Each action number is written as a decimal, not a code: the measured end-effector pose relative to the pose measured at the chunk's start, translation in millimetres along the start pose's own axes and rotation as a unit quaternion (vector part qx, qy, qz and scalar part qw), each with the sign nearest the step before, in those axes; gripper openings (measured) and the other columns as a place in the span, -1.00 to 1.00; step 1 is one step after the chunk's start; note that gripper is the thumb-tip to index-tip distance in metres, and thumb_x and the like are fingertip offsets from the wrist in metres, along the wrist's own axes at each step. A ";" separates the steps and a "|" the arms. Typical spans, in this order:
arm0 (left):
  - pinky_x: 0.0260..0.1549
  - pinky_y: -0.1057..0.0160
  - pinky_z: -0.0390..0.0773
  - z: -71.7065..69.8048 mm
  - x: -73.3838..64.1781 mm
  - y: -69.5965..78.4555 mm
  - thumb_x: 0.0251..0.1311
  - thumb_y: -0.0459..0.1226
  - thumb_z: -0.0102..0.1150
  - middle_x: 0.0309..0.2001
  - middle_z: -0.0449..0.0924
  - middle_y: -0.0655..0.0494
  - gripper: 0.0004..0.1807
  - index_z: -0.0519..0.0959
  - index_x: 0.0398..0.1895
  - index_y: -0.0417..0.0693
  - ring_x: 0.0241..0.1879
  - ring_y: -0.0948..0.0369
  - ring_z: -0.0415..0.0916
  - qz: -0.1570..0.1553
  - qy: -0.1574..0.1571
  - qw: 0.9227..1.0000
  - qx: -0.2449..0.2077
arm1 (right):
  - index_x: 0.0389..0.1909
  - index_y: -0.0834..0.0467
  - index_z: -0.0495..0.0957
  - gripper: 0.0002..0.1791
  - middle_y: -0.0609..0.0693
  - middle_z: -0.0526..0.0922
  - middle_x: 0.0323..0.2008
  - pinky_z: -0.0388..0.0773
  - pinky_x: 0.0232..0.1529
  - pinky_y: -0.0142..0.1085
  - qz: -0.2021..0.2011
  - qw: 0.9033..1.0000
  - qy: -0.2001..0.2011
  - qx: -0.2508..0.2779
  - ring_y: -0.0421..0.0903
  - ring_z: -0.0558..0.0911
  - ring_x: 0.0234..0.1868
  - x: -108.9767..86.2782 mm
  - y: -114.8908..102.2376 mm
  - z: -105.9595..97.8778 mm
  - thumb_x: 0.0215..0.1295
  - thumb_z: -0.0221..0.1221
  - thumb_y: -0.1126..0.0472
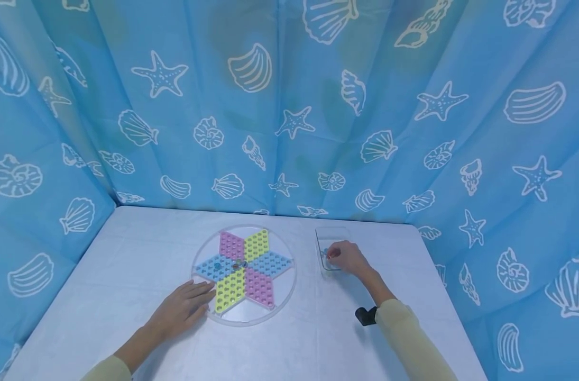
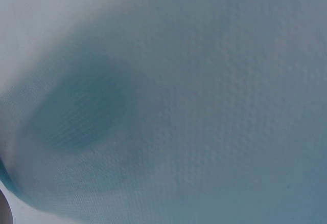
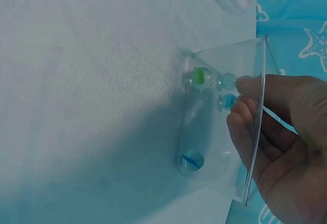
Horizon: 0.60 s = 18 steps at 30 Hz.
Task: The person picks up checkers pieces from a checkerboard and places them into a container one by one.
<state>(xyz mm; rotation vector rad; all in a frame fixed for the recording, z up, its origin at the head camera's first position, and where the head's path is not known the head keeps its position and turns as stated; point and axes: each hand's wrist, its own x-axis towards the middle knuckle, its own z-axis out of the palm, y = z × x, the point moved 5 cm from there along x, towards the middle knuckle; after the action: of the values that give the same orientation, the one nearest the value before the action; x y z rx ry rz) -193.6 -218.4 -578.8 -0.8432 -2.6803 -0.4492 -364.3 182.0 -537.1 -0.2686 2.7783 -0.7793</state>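
My left hand (image 1: 183, 308) rests at the near left edge of a round clear game board (image 1: 283, 299) with a star of pink, yellow and blue hole-filled points. Its fingers lie straight across the rim. Several marbles sit on the board, one a bluish marble (image 1: 217, 266). My right hand (image 1: 350, 257) reaches into a clear box (image 1: 334, 233), thumb and fingertips brought close together. Beside the fingertips in the right wrist view is a blue marble (image 3: 229, 101); whether it is pinched cannot be told. A green marble (image 3: 200, 76) and a blue-streaked marble (image 3: 193, 160) lie in the box.
A white cloth covers the table (image 1: 141, 248). A blue curtain (image 1: 279, 106) with shell and starfish prints hangs behind and at both sides. The black wrist camera (image 1: 365, 316) shows beside the right sleeve. Blurred fabric (image 2: 179, 106) fills the left wrist view.
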 end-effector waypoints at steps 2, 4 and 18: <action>0.28 -0.15 0.33 -0.8 0.5 0.8 0.30 -0.22 0.17 0.20 0.58 -0.03 -0.64 0.65 0.11 -0.14 0.20 -0.01 0.50 -0.001 0.000 1.000 -0.005 | -0.23 0.13 0.70 -0.90 -0.05 0.66 -0.32 0.66 -0.16 -0.20 0.002 1.000 -0.010 -0.001 -0.07 0.61 -0.21 2.1 0.5 1.7 0.24 0.30 0.32; 0.28 -0.16 0.33 -1.7 0.8 1.8 0.30 -0.23 0.17 0.20 0.58 -0.04 -0.64 0.65 0.11 -0.14 0.20 -0.01 0.51 -0.002 0.000 1.000 -0.007 | -0.23 0.14 0.70 -0.90 -0.06 0.66 -0.32 0.65 -0.17 -0.21 0.000 1.000 -0.021 -0.003 -0.08 0.61 -0.22 3.7 0.9 3.1 0.25 0.30 0.32; 0.27 -0.14 0.34 -2.1 0.8 1.4 0.28 -0.23 0.19 0.19 0.59 -0.05 -0.63 0.64 0.12 -0.16 0.19 -0.01 0.52 0.010 0.001 1.000 0.002 | -0.25 0.12 0.69 -0.91 -0.09 0.65 -0.33 0.64 -0.17 -0.22 -0.007 0.998 -0.063 -0.004 -0.11 0.60 -0.27 9.5 1.1 17.1 0.23 0.32 0.31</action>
<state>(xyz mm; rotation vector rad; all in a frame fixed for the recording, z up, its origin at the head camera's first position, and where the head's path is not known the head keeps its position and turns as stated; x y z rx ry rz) -193.0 -217.7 -576.3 -0.8681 -2.6672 -0.4391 -368.7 172.4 -553.6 -0.3271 2.6650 -0.7274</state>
